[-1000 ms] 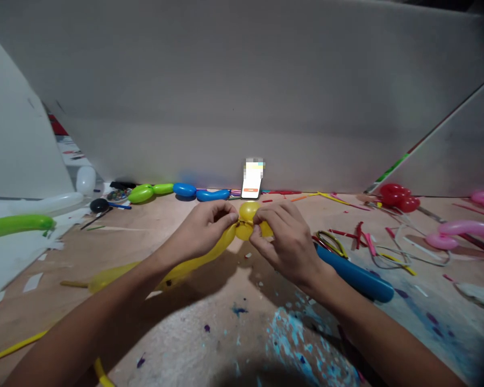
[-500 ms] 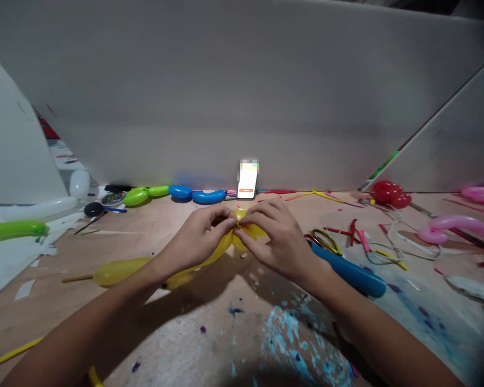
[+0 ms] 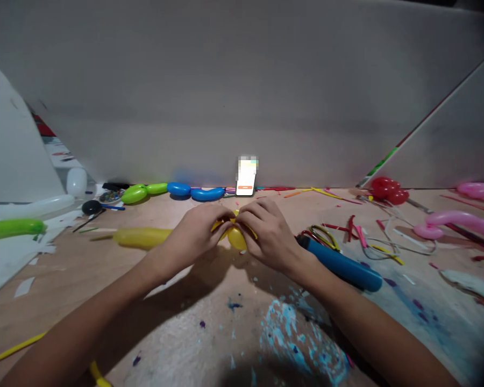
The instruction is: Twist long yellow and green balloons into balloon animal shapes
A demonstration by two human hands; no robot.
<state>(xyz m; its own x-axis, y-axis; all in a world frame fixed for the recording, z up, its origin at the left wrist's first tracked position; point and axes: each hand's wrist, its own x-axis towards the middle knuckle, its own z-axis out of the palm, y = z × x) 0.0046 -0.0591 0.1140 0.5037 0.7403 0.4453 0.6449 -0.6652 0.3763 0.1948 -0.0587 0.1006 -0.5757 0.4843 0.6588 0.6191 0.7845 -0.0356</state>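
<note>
Both hands meet at a yellow modelling balloon [image 3: 237,239] in the middle of the table. My left hand [image 3: 199,228] pinches it from the left, fingertips pressed together. From the right, my right hand [image 3: 266,228] grips the same balloon close to the left fingertips. A small round yellow bubble bulges below the fingers. To the left, a long yellow length [image 3: 141,237] runs out past my left wrist and ends in a thin uninflated tip. The fingers hide the point where the balloon is pinched.
A lit phone [image 3: 246,177] leans on the grey wall. Green [image 3: 134,194] and blue balloons [image 3: 207,194] lie along the wall. A blue pump [image 3: 344,266] and scissors [image 3: 325,237] are right of my hands. Red [image 3: 388,191] and pink balloons [image 3: 460,219] lie farther right.
The long yellow length has swung up and to the right, away from my left forearm. My hands have stayed together at the balloon, the fingers curling in closer.
</note>
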